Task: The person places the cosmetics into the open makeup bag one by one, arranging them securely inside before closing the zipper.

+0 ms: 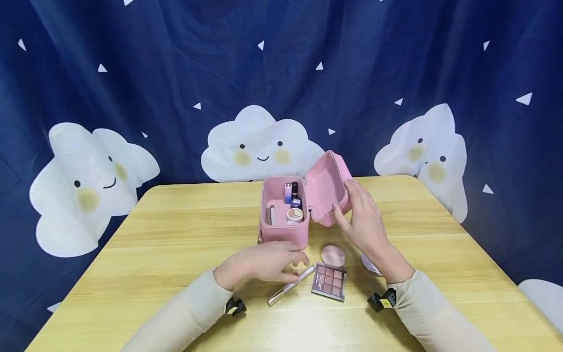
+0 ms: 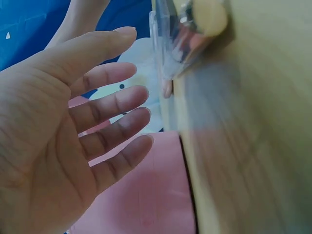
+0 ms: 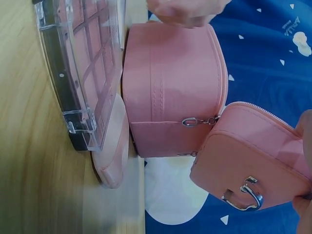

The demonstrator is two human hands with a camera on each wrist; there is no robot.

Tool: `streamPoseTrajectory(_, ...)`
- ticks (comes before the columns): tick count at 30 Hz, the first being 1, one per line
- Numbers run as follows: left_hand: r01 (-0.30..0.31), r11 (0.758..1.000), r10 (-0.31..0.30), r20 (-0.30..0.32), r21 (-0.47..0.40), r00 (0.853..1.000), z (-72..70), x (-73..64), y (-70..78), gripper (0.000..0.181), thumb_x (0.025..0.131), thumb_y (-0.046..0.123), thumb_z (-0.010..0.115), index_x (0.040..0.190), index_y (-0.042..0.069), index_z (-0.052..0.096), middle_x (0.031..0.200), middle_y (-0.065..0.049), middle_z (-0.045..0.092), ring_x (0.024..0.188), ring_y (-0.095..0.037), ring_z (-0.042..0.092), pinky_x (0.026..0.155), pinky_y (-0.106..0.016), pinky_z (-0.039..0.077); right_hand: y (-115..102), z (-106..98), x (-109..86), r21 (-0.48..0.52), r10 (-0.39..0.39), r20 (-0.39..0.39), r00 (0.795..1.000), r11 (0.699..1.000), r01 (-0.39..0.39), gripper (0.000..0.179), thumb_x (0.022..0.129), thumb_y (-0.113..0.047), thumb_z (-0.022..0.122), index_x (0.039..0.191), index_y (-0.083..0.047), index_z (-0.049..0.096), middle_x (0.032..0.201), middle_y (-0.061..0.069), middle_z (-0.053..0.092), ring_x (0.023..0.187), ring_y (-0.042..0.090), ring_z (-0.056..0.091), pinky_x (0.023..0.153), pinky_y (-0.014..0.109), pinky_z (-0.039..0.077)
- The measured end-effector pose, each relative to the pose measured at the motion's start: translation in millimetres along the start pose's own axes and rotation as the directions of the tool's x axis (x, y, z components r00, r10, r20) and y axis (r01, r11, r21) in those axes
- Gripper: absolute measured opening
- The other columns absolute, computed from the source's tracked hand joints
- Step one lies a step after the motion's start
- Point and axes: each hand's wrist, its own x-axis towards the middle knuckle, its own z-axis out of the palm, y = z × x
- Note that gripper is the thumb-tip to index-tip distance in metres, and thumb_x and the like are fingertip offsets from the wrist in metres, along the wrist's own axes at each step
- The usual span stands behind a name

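Observation:
A pink cosmetic case (image 1: 288,238) stands with its lid (image 1: 326,190) swung over to the right. My right hand (image 1: 365,222) grips that lid between thumb and fingers; its silver handle (image 3: 251,197) shows in the right wrist view. In front of the case, my left hand (image 1: 268,261) hovers with loosely bent fingers and holds nothing. Below those fingers lies a slim tube (image 1: 286,289) with a silvery end. An eyeshadow palette (image 1: 329,282) is beside the tube, and a pale pink oval item (image 1: 333,255) lies just behind the palette.
Inside the case are a blue-and-pink stick (image 1: 288,193), a dark bottle (image 1: 296,202), a round pot (image 1: 295,215) and slim sticks (image 1: 272,215). A round silvery item (image 1: 370,265) is partly hidden by my right wrist. A blue cloud-print curtain (image 1: 264,73) hangs behind the wooden table (image 1: 189,215).

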Motion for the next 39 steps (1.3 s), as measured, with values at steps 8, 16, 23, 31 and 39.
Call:
streamPoseTrajectory(8,-0.030,0.999,0.030,0.041,-0.018,0.999,11.7,1.6,3.2,0.035,0.088,0.042,0.071,0.115,0.021,0.063,0.093,0.010,0.057,0.083,0.000,0.049,0.078,-0.014,0.044,-0.9,-0.4,0.3,0.007,-0.004,-0.008,1.000,1.000,0.004,0.061,0.087,-0.022,0.063,0.138,0.005,0.046,0.138,0.023,0.050,0.128,0.038,0.046,0.105,0.053,0.038)
streamPoseTrajectory(16,-0.029,1.000,0.028,0.062,0.011,0.998,21.0,2.8,2.6,0.037,0.087,0.043,0.071,0.117,0.023,0.063,0.089,0.013,0.053,0.080,0.000,0.044,0.072,-0.013,0.040,-0.7,-1.4,-0.1,0.009,-0.006,-0.021,1.000,1.000,0.007,0.061,0.086,-0.023,0.063,0.138,0.005,0.046,0.137,0.023,0.051,0.128,0.039,0.046,0.106,0.052,0.037)
streamPoseTrajectory(23,0.007,1.000,-0.008,0.079,0.016,0.997,21.7,-1.1,-0.7,0.027,0.089,0.029,0.073,0.114,0.028,0.065,0.087,0.011,0.053,0.075,-0.001,0.047,0.067,-0.014,0.041,-1.6,-1.6,-1.0,0.004,0.007,0.004,1.000,1.000,-0.007,0.062,0.087,-0.023,0.063,0.139,0.004,0.045,0.138,0.023,0.049,0.128,0.038,0.046,0.104,0.055,0.039)
streamPoseTrajectory(31,0.003,1.000,-0.006,0.097,0.030,0.995,22.9,-5.2,-3.2,0.029,0.090,0.019,0.070,0.116,0.031,0.061,0.095,0.010,0.060,0.081,-0.006,0.056,0.076,-0.021,0.047,-2.2,-0.1,-2.2,0.009,0.006,0.016,1.000,1.000,-0.006,0.062,0.087,-0.023,0.063,0.139,0.004,0.045,0.139,0.023,0.049,0.129,0.038,0.045,0.105,0.054,0.038)
streamPoseTrajectory(39,0.036,0.999,-0.038,0.063,0.034,0.997,18.9,-5.2,-3.0,0.045,0.086,0.015,0.074,0.124,0.028,0.053,0.098,0.008,0.060,0.086,-0.010,0.058,0.081,-0.023,0.049,-0.3,0.0,-0.1,0.009,-0.017,-0.009,1.000,1.000,0.017,0.061,0.087,-0.022,0.063,0.138,0.006,0.045,0.138,0.024,0.049,0.128,0.038,0.046,0.105,0.053,0.038)
